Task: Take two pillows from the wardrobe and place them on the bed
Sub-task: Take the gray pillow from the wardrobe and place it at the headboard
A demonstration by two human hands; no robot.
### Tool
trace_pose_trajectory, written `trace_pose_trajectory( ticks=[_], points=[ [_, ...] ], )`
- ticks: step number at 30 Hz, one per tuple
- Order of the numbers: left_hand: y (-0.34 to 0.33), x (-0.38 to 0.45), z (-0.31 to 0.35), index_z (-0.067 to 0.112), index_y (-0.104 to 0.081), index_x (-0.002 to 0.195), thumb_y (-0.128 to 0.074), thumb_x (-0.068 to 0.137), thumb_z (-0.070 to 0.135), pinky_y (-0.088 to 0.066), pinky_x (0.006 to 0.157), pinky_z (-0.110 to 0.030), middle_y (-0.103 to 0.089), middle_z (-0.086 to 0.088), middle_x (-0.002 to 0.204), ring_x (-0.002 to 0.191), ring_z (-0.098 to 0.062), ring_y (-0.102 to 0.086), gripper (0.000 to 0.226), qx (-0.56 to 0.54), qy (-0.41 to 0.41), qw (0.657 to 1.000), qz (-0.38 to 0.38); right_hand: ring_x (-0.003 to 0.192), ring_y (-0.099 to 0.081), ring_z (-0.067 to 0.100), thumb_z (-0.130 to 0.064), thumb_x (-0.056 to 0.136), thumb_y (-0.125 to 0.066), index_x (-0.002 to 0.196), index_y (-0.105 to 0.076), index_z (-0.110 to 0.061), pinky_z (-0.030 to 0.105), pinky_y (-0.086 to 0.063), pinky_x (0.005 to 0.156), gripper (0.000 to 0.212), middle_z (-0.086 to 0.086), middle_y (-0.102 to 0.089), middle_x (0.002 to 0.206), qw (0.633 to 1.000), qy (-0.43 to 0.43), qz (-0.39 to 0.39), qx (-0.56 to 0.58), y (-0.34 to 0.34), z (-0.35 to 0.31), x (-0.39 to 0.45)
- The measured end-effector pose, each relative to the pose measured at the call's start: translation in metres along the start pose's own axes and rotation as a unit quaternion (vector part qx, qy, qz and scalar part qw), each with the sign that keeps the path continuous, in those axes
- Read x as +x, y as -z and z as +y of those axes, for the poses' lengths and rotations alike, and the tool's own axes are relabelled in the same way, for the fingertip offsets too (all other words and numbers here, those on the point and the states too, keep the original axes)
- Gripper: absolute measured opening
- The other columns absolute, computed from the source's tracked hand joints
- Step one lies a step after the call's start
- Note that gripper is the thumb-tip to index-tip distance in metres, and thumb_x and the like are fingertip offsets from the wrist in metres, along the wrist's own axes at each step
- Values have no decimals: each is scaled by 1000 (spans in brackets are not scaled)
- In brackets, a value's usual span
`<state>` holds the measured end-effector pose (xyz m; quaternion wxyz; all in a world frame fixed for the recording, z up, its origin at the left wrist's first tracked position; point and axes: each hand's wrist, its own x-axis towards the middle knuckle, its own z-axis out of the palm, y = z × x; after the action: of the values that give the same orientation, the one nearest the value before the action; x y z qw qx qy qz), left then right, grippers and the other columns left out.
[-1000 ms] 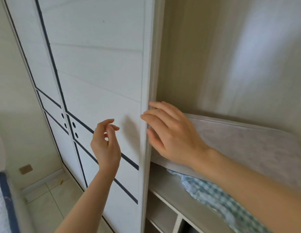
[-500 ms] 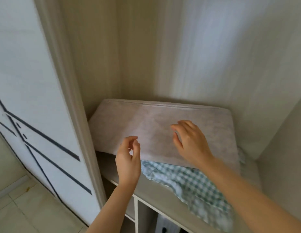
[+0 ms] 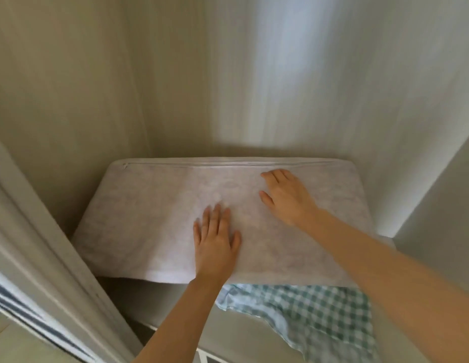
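Note:
A pale grey-white pillow with a zip along its far edge lies flat on a shelf inside the open wardrobe. Under its front right part shows a green-and-white checked fabric; whether that is a second pillow I cannot tell. My left hand lies flat on the pillow's middle front, fingers spread. My right hand rests palm down farther back and to the right, near the zip. Neither hand grips anything.
The wardrobe's inner walls close in at the back, left and right. The sliding door's edge stands at the left. The shelf's front edge runs below the pillow, with lower compartments beneath.
The view has swung right from the door into the open wardrobe. Both hands have moved forward and come down flat on the pillow; the left hand's fingers have spread.

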<state>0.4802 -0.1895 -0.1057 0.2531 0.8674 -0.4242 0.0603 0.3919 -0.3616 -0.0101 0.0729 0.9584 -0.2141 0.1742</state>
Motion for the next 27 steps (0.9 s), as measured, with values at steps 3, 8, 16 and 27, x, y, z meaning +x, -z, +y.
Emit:
trace_pose_trajectory(
  ticks=[3,8,16,27],
  points=[
    [-8,-2,-5,13,-44,149,-32,98,42,-21,120,-57,-37,-8,159,150,-34,-24,60,22,-41,998,43,130,-39,34,-41,97,-43,139,-43,-5,43,-30,109,55,14,-48,139,999,-7,-29,-24,-17,1,36],
    [-31,-19,-17,14,-44,150,-38,97,40,-25,118,-58,-38,-7,159,150,-34,-24,59,41,-63,992,105,125,-41,37,-47,97,-38,136,-45,-9,45,-29,107,55,13,-51,134,998,-37,-27,-33,-30,-6,79],
    [-48,-36,-33,17,-31,154,-43,93,40,-17,120,-57,-30,-8,162,152,-34,-17,66,63,-77,987,129,116,-52,39,-59,95,-28,126,-51,-11,57,-27,106,61,16,-60,124,995,-80,-34,-55,-12,-19,85],
    [23,-43,34,10,-40,145,-54,92,37,-49,92,-50,-50,-20,121,107,-34,-48,61,-148,96,960,218,91,-51,38,-36,96,-44,108,-61,-9,44,-37,71,35,10,-61,105,995,-17,82,-59,68,-85,-13]
  ],
)
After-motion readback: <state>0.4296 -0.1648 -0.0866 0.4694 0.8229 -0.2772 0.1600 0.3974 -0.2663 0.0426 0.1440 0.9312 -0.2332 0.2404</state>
